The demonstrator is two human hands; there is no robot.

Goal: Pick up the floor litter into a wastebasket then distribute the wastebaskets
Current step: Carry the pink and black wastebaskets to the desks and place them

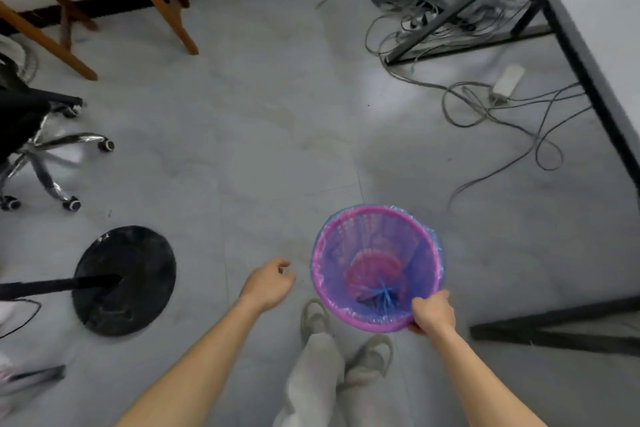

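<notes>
Pink mesh wastebasket is gripped at its near rim by the right hand, fingers clenched over the edge, and is held above the grey floor. A translucent blue liner is seen inside, knotted at the bottom. The left hand is loosely curled, empty, just beside the basket.

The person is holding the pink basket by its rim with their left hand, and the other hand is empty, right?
Not quite. The head view shows the right hand gripping the pink wastebasket by its rim. The left hand is the empty one, hanging loosely curled beside the basket.
</notes>
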